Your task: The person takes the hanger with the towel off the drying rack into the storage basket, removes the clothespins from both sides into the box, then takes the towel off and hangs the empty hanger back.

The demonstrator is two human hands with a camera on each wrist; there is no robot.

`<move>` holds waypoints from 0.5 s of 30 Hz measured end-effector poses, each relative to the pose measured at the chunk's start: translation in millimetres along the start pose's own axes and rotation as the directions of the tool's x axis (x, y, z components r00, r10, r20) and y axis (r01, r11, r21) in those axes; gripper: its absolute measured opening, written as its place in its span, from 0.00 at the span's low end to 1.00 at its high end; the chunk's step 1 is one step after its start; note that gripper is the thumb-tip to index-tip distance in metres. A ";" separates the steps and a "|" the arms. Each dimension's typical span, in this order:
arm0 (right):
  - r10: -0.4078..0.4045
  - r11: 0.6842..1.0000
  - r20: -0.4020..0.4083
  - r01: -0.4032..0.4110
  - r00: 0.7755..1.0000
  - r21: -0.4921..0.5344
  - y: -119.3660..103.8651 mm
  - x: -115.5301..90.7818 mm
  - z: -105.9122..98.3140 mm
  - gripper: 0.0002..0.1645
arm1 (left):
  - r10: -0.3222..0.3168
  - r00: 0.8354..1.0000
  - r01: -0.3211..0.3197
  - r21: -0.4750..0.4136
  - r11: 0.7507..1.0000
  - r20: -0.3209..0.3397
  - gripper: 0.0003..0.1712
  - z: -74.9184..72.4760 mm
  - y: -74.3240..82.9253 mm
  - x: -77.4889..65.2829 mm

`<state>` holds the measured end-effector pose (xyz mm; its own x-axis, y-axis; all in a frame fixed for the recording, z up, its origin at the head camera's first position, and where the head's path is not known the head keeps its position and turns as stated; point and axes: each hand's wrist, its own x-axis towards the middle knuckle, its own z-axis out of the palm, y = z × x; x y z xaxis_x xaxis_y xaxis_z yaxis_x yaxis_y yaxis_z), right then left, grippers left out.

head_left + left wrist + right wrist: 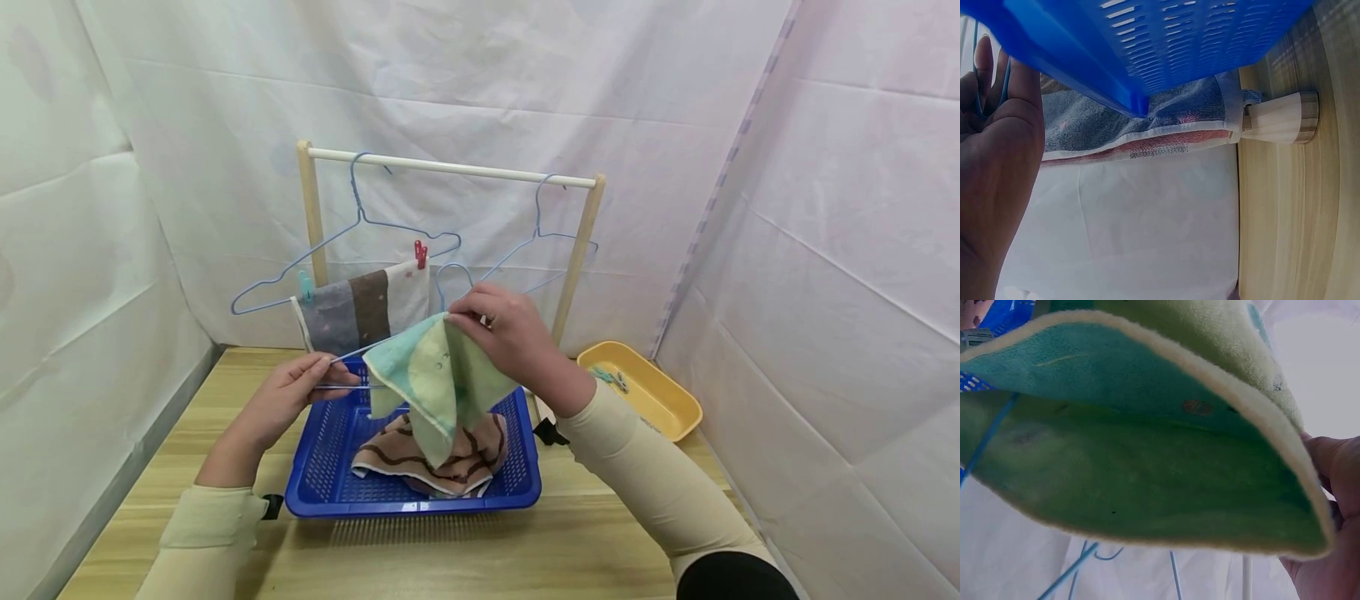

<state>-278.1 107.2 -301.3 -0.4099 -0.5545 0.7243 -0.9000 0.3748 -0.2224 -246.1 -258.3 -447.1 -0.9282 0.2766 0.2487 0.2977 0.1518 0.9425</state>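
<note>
My left hand [288,393] pinches one end of a blue wire hanger [349,355], whose hook stands up behind the towel. A small green and teal towel [427,367] is draped over the hanger's wire, and my right hand [513,337] pinches its upper edge. In the right wrist view the towel [1116,469] hangs in two layers with the wire passing between them. Below sits a blue basket [412,507] holding a crumpled brown striped towel [386,457].
Behind the basket stands a rack [450,167] with two hangers. A grey, brown and white towel [333,317] hangs there with a red clothespin [422,254] and a teal clothespin [306,285]. At the right, a yellow tray [663,400] holds clothespins.
</note>
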 end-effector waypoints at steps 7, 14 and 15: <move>-0.005 1.000 -0.049 0.005 0.999 0.010 -3.0 4.7 -6.1 0.03 | -0.022 1.000 0.022 0.005 1.000 -0.005 0.29 -0.1 -0.3 0.4; 0.001 1.000 -0.073 0.001 0.997 0.026 -6.2 7.1 -10.7 0.03 | -0.040 0.999 0.040 0.014 0.999 -0.006 0.29 -0.2 -0.8 -0.1; 0.002 1.000 -0.077 0.000 0.997 0.028 -6.5 7.3 -10.9 0.02 | -0.041 0.999 0.042 0.015 0.999 -0.007 0.29 -0.3 -1.0 -0.1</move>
<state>-273.7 108.8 -287.5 -0.3989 -0.4949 0.7720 -0.9039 0.3540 -0.2401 -246.3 -258.8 -448.1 -0.9414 0.2631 0.2111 0.2623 0.1776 0.9485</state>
